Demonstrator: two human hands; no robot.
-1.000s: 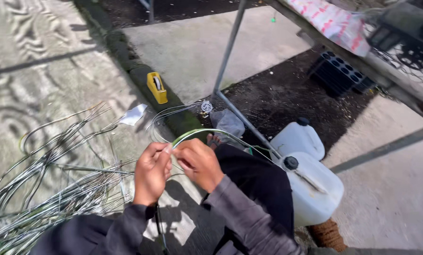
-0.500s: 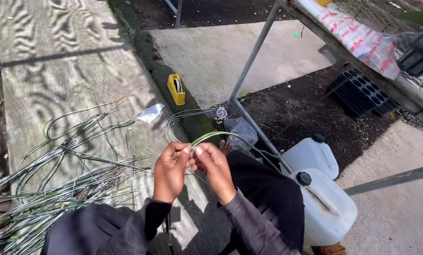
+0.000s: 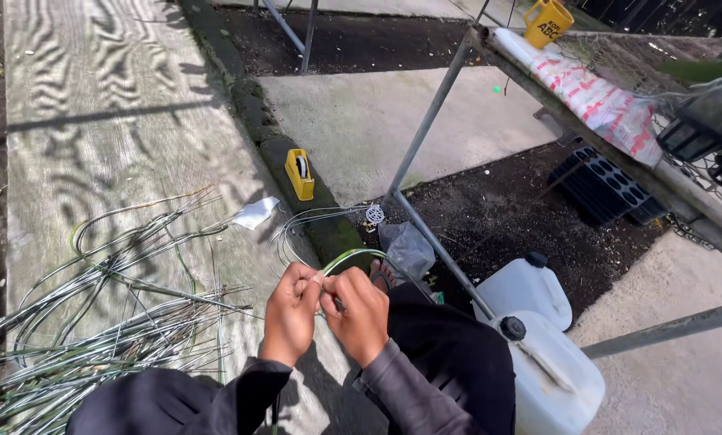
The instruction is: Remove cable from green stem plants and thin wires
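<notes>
Close together, both hands (image 3: 326, 310) seemingly pinched on a green stem (image 3: 349, 256), yellow tape dispenser (image 3: 300, 173) beyond.

A yellow tape dispenser (image 3: 300, 173) sits on the mossy curb (image 3: 248, 113), with a white scrap (image 3: 255, 213) just beside it on the concrete path (image 3: 95, 97). Two white jerrycans (image 3: 538, 338) stand on dark soil by a metal frame leg (image 3: 429, 121). A black seedling tray (image 3: 607, 187) lies under the table (image 3: 699, 211), which carries a yellow mug (image 3: 548, 22) and what seems a striped sack (image 3: 599, 101).

Two white jerrycans (image 3: 530, 286) (image 3: 558, 379), one yellow tape dispenser (image 3: 300, 173), one yellow mug (image 3: 548, 21).
</notes>
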